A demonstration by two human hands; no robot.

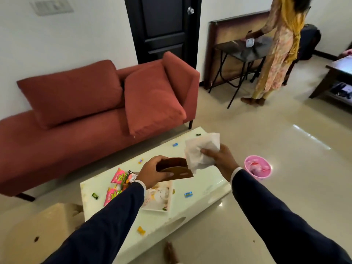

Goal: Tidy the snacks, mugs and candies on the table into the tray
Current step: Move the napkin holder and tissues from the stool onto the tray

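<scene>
A: Obs. near first: white tray (170, 195) on the table (200, 180), under the left sleeve. Contents?

B: A clear mug, I think; one small candy at its near edge. Blurred.

A: Snack packets (118, 176) lie outside it at 9 o'clock; a blue candy (188, 194) at 3, loose.

B: Left hand (152, 171) curls round a brown napkin holder (176, 167), lifted above the tray. Right hand (221, 159) bunches white tissue (202, 149), fingers clenched on it; likely clearing it first.

A: Farther, 2 o'clock: pink bin (258, 169) on the floor, pinkish scraps inside.
</scene>
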